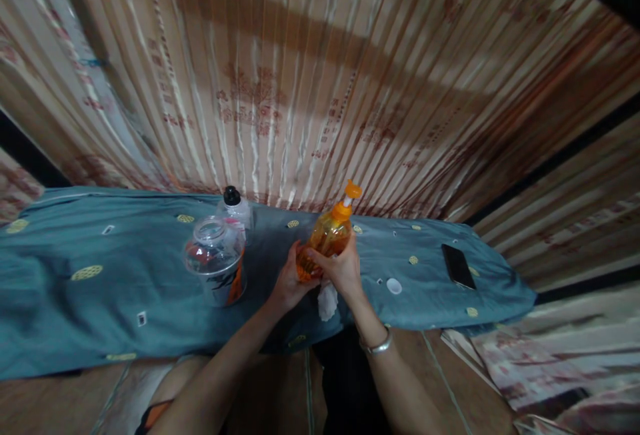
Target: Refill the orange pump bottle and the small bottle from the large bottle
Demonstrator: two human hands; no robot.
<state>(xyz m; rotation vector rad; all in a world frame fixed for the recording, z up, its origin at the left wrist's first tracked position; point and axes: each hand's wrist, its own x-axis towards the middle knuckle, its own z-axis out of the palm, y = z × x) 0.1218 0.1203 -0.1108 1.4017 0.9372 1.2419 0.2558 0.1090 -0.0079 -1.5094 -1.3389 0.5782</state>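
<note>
An orange pump bottle (330,232) with an orange dispenser top is tilted above the blue-green cloth (100,288). My left hand (287,282) wraps round its lower part from the left. My right hand (343,270) grips its side and also pinches a white tissue (327,302) that hangs below the bottle. A silver bracelet (377,345) circles my right wrist.
A clear plastic jar with a domed lid (216,258) stands left of my hands. Behind it is a clear bottle with a black cap (235,205). A black phone (458,266) lies at the right of the cloth, a small white disc (394,286) nearer me. Striped curtains (300,75) hang behind.
</note>
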